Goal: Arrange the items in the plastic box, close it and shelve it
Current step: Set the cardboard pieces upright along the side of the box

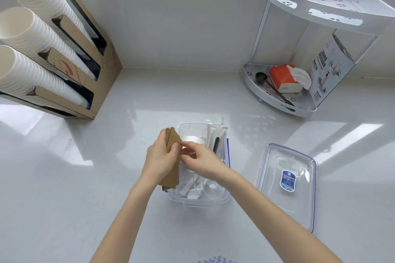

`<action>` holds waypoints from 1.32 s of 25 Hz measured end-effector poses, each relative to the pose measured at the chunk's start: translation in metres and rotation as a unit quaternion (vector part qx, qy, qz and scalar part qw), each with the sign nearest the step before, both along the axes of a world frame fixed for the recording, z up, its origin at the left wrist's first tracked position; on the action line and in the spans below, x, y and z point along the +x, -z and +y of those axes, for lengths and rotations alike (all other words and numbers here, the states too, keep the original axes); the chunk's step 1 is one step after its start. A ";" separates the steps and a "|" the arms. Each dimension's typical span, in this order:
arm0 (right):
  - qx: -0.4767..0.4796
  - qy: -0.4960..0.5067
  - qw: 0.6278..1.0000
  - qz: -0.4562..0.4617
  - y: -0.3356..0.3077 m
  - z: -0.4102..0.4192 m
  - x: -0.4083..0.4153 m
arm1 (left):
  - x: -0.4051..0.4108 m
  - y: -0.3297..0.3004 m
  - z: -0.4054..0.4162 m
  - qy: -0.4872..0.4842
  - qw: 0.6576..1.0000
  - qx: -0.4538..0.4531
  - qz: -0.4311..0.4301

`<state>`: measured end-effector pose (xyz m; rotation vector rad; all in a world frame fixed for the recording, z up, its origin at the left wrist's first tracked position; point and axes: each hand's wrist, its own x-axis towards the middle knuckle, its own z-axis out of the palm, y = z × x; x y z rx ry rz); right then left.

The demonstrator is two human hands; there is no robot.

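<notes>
A clear plastic box [224,197] with blue clips stands open on the white counter. Inside it are wrapped straws [214,134], a stack of clear lids [192,140] and clear plastic spoons [198,188]. My left hand [160,159] grips a stack of brown cardboard cup sleeves [172,137] upright at the box's left wall. My right hand [199,159] reaches over the box, its fingertips touching the sleeves. The box's clear lid [287,186], with a blue label, lies flat to the right of the box.
A white two-tier corner shelf [277,104] stands at the back right, holding a red tissue pack [283,80], a dark spoon and a printed carton. A cardboard holder [102,74] with three stacks of white paper cups sits at the left.
</notes>
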<state>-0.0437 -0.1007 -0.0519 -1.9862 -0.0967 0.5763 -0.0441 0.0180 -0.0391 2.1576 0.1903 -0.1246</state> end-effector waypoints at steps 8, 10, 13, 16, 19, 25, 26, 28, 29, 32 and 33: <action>-0.023 -0.033 0.999 -0.002 0.007 0.007 -0.008 | -0.007 0.018 -0.006 0.021 0.998 0.027 0.052; -0.008 -0.028 1.000 -0.008 0.008 0.006 -0.010 | -0.010 0.020 -0.003 0.018 0.998 0.021 0.055; 0.002 -0.019 1.000 -0.012 0.012 0.006 -0.011 | -0.015 0.020 0.003 -0.002 0.999 0.006 0.036; -0.004 -0.028 1.000 -0.003 0.012 0.005 -0.015 | -0.017 0.019 0.008 -0.009 0.999 -0.029 0.032; -0.017 -0.043 0.999 0.001 0.012 0.006 -0.015 | -0.016 0.022 0.011 -0.017 0.997 -0.055 0.045; -0.036 -0.023 0.999 0.008 0.014 0.012 -0.007 | -0.009 0.032 0.012 -0.030 0.996 -0.059 0.063; -0.043 -0.025 0.999 0.006 0.013 0.013 -0.007 | -0.008 0.032 0.012 -0.025 0.996 -0.054 0.062; -0.058 -0.025 0.998 0.001 0.014 0.015 -0.006 | -0.007 0.032 0.013 -0.010 0.997 -0.046 0.069; -0.066 -0.025 0.998 -0.002 0.015 0.015 -0.006 | -0.006 0.031 0.015 0.000 0.996 -0.041 0.077; -0.092 -0.065 0.993 -0.024 0.014 0.011 -0.007 | -0.006 0.034 0.017 0.043 0.996 0.033 0.068; -0.097 -0.085 0.991 -0.031 0.012 0.007 -0.008 | -0.006 0.036 0.016 0.047 0.996 0.057 0.053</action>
